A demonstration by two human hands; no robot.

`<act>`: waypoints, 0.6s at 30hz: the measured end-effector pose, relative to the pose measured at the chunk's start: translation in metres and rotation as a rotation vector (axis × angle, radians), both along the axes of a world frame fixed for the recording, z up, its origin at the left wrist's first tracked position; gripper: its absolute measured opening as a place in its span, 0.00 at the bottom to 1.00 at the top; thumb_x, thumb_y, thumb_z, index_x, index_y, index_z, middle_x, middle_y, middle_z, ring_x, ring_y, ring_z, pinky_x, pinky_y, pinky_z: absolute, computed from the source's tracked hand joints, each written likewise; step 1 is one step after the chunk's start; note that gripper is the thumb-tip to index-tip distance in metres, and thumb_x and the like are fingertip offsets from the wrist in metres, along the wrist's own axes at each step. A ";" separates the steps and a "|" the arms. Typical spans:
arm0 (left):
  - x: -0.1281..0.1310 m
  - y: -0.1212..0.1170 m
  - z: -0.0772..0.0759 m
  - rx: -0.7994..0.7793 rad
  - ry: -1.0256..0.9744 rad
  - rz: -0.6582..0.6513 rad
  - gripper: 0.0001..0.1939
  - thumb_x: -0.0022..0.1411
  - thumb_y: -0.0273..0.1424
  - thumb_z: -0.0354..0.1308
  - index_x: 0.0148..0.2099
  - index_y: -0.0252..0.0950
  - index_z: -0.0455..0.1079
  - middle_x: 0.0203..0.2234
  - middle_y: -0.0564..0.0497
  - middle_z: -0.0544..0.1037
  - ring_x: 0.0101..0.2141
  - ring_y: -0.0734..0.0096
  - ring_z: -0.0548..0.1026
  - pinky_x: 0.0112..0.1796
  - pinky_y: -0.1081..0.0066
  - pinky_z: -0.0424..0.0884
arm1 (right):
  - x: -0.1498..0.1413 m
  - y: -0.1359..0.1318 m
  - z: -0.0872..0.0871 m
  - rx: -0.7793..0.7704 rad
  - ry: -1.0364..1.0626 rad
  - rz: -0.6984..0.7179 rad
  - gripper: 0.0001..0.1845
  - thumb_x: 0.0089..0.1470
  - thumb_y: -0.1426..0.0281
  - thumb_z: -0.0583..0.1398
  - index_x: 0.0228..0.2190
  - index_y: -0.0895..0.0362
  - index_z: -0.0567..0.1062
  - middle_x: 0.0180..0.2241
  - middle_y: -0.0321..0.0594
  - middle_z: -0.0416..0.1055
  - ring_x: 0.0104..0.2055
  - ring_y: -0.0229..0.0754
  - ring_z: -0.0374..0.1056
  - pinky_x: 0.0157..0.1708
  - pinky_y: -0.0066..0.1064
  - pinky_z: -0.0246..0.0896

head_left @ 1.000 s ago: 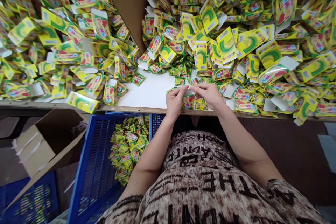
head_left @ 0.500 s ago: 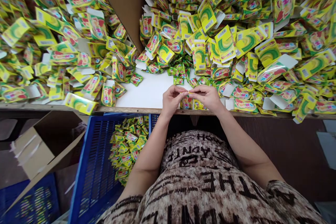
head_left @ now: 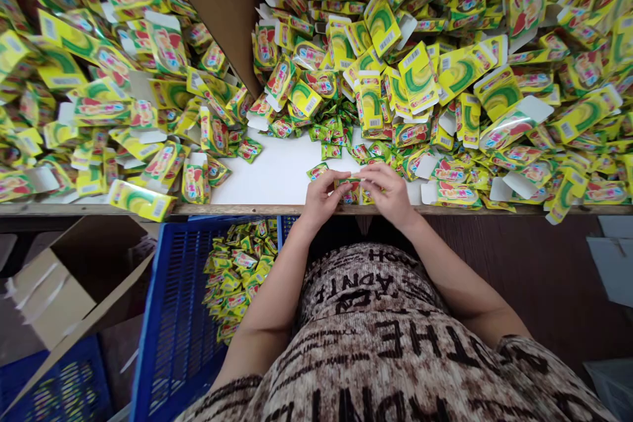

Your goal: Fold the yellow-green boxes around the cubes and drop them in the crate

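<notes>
My left hand [head_left: 324,198] and my right hand [head_left: 388,194] meet near the table's front edge. Between them is a small printed candy box [head_left: 351,190], its face partly covered by fingers. The left fingers are bent and closed on its left side. My right thumb and fingers pinch at its upper right, where a bit of white shows. Just beyond the left hand lies a small green candy packet [head_left: 317,171]. More green packets [head_left: 332,133] are heaped on the white tabletop [head_left: 267,175] in front of the hands.
Piles of yellow-green candy boxes [head_left: 418,82] cover the table on both sides of a brown cardboard divider [head_left: 217,6]. Below the table's wooden edge [head_left: 237,210] stands a blue crate [head_left: 168,316] holding filled-looking packets [head_left: 242,270]. An open carton [head_left: 54,290] is at the left.
My fingertips have parted slightly, and the right hand has shifted a little down and left. A green packet now shows beyond my left hand. The whole view has shifted slightly.
</notes>
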State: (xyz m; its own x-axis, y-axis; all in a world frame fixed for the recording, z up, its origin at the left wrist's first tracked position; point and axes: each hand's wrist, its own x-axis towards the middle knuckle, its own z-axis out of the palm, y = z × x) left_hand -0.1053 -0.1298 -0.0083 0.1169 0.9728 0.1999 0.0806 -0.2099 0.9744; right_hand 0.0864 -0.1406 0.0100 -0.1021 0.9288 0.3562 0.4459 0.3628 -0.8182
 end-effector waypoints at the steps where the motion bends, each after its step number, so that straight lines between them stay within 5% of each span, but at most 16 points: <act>1: -0.003 -0.001 0.002 -0.009 -0.023 0.047 0.14 0.58 0.38 0.67 0.45 0.39 0.79 0.39 0.48 0.81 0.40 0.67 0.78 0.44 0.67 0.74 | 0.012 0.005 0.001 0.000 0.001 -0.050 0.12 0.61 0.70 0.58 0.42 0.53 0.80 0.42 0.44 0.76 0.46 0.44 0.72 0.47 0.38 0.69; 3: -0.019 -0.006 0.011 -0.061 -0.129 0.170 0.15 0.58 0.39 0.67 0.47 0.40 0.78 0.39 0.49 0.81 0.38 0.68 0.78 0.42 0.69 0.75 | 0.038 0.013 0.001 -0.043 -0.053 -0.199 0.11 0.59 0.73 0.58 0.39 0.55 0.81 0.38 0.43 0.77 0.41 0.45 0.73 0.43 0.38 0.70; 6: -0.075 -0.031 0.026 -0.254 -0.149 0.218 0.17 0.52 0.40 0.70 0.42 0.39 0.79 0.35 0.50 0.81 0.32 0.69 0.77 0.35 0.71 0.75 | 0.063 0.016 -0.001 -0.204 -0.342 -0.148 0.08 0.54 0.74 0.61 0.34 0.57 0.82 0.34 0.43 0.77 0.39 0.47 0.72 0.44 0.41 0.69; 9: -0.149 -0.069 0.030 -0.594 0.217 0.043 0.21 0.45 0.43 0.74 0.40 0.36 0.80 0.37 0.46 0.83 0.36 0.60 0.79 0.38 0.66 0.77 | 0.059 0.009 -0.001 -0.244 -0.630 -0.016 0.12 0.54 0.71 0.64 0.41 0.58 0.81 0.41 0.50 0.76 0.48 0.55 0.69 0.51 0.47 0.66; 12: -0.198 -0.104 0.022 -0.778 0.492 0.213 0.32 0.37 0.49 0.74 0.42 0.35 0.79 0.36 0.44 0.83 0.40 0.51 0.80 0.41 0.59 0.77 | 0.045 0.004 0.003 -0.220 -0.787 0.040 0.19 0.55 0.68 0.65 0.48 0.61 0.79 0.48 0.56 0.72 0.55 0.61 0.63 0.56 0.50 0.63; 15: -0.197 -0.118 0.024 -0.776 0.482 0.339 0.32 0.39 0.52 0.73 0.41 0.34 0.78 0.33 0.44 0.83 0.38 0.52 0.80 0.42 0.58 0.77 | 0.041 0.004 0.007 -0.210 -0.835 0.089 0.27 0.52 0.68 0.67 0.53 0.63 0.75 0.49 0.56 0.71 0.55 0.61 0.62 0.57 0.50 0.62; 18: -0.147 -0.102 0.039 -0.666 0.273 0.155 0.24 0.51 0.48 0.69 0.42 0.34 0.78 0.36 0.44 0.84 0.38 0.57 0.81 0.43 0.60 0.77 | 0.048 0.007 0.004 -0.187 -0.813 0.131 0.31 0.51 0.67 0.68 0.56 0.62 0.72 0.49 0.55 0.70 0.55 0.61 0.62 0.57 0.50 0.61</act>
State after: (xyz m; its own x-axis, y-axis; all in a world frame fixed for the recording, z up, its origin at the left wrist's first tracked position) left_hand -0.2523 -0.2323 0.0307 -0.0702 0.8875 -0.4555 0.3192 0.4526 0.8327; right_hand 0.1341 -0.1340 0.0144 -0.3709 0.9281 -0.0331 0.8859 0.3429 -0.3124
